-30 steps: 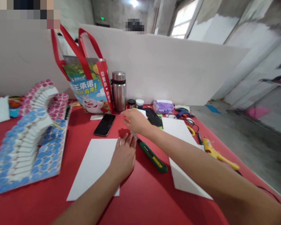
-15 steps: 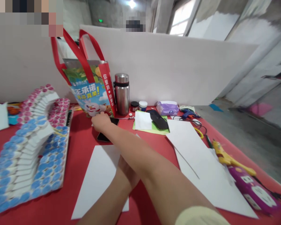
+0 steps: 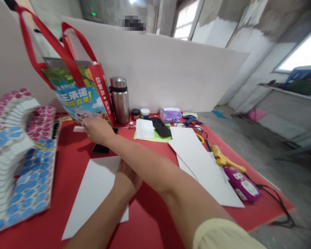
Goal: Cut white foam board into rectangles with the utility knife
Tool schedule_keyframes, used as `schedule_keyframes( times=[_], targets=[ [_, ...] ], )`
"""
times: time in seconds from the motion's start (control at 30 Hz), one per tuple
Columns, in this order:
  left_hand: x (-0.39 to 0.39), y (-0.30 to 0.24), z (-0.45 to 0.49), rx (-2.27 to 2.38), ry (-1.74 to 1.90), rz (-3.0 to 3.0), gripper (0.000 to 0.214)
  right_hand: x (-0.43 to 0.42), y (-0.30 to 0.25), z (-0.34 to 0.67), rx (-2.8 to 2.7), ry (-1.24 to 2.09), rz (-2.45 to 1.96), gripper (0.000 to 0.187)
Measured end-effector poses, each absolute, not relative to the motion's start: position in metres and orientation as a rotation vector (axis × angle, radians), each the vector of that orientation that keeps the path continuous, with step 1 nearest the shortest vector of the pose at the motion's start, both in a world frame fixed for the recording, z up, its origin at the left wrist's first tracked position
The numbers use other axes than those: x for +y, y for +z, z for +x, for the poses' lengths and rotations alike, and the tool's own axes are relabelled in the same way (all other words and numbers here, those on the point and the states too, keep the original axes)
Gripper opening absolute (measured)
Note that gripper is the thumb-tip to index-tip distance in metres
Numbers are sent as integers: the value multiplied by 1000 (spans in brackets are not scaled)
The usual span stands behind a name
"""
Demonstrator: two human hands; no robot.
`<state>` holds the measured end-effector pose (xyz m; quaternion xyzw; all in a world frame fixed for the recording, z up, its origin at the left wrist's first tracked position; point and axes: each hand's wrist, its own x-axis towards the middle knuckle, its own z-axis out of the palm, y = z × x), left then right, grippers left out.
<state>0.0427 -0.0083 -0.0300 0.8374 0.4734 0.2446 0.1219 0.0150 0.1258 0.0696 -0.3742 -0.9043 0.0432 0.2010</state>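
Observation:
My right arm crosses over the left one. At its end my right hand (image 3: 98,129) is closed on a white strip (image 3: 79,129) that sticks out to the left, in front of a tote bag (image 3: 77,98) with red handles. Just below this hand lies a black phone (image 3: 101,149), partly covered by it. My left hand (image 3: 127,174) is at the right side of a white sheet (image 3: 90,190) on the red table (image 3: 147,221). Its fingers are hidden behind my right forearm.
Boards of blue and pink rolls (image 3: 32,186) stand left. Behind are a steel thermos (image 3: 120,102), small jars (image 3: 144,113) and a purple tissue pack (image 3: 170,115). White sheets (image 3: 209,176), a yellow glue gun (image 3: 225,159) and a purple power strip (image 3: 242,184) lie right.
My view has turned to the right, so the things on the table appear farther left. My right hand has moved left off the phone, and more of the white strip shows.

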Motion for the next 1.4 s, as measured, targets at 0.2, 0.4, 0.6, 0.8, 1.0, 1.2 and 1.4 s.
schedule_keyframes(
  times=[0.2, 0.4, 0.6, 0.8, 1.0, 1.2, 1.4],
  targets=[
    [-12, -22, 42, 1603, 738, 2627, 44, 51, 109, 187, -2155, 170, -1398, 13],
    [-13, -9, 44, 1546, 741, 2655, 45, -3, 70, 331, -1878, 187, -2019, 23],
    [-15, -5, 43, 1458, 826, 2656, 42, -17, 46, 327, -1783, 112, -2058, 28],
    [-18, 1, 40, 1339, 1034, 2397, 43, -1, 73, 331, -1637, 309, -1950, 22],
    [-25, 11, 44, 955, 1174, 1347, 60, 7, 73, 268, -927, 1091, -1256, 41],
    [-23, 10, 47, 762, 1003, 969, 62, 2, 37, 214, -827, 1301, -1156, 40],
    [-16, 10, 42, 936, 1114, 817, 52, -5, 42, 238, -1326, 657, -1348, 40]
  ],
)
